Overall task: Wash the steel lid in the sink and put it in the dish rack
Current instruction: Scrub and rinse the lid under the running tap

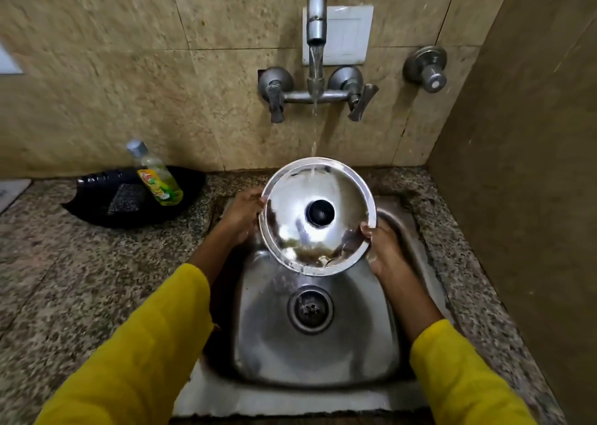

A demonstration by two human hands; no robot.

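The round steel lid (290, 227) with a black knob at its middle is held tilted over the steel sink (316, 356). Water falls from the tap (316, 14) onto the lid's far edge. My left hand (240, 216) grips the lid's left rim. At the lower right rim, my right hand (382, 247) holds the lid with the thumb over its edge. Both arms wear yellow sleeves. No dish rack is in view.
A black tray (97, 211) on the granite counter at the left holds a green dish-soap bottle (158, 176) and a dark scrub pad (127, 198). Two tap handles (274, 98) stick out of the tiled wall. A side wall (523, 198) closes in the right.
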